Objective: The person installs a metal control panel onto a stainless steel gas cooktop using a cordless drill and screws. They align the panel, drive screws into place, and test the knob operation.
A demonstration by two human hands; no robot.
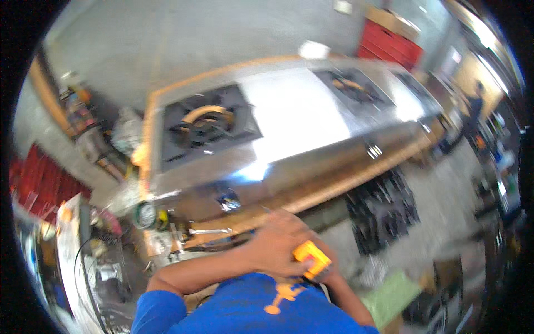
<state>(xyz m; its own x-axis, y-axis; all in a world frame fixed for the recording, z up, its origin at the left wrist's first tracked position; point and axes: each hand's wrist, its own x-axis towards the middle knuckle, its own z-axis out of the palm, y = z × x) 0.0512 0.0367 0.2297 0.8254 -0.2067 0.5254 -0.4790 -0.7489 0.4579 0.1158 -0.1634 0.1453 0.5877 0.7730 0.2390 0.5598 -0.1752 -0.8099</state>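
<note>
My left hand and my right hand are together in front of my blue shirt, at the near side of a long metal counter. The left fingers are closed on a small yellow boxy thing, smeared by motion. My right hand is against its right side; its fingers are mostly hidden by the left hand and blurred. Black square panels with round burner-like parts are set into the shiny counter top. A long silver wrench-like tool lies by its front edge, left of my hands.
A dark round roll sits at the counter's near left corner. Black grate-like pieces and a green sheet are on the floor to the right. Beyond stand a red cabinet and another person. Clutter fills the left side.
</note>
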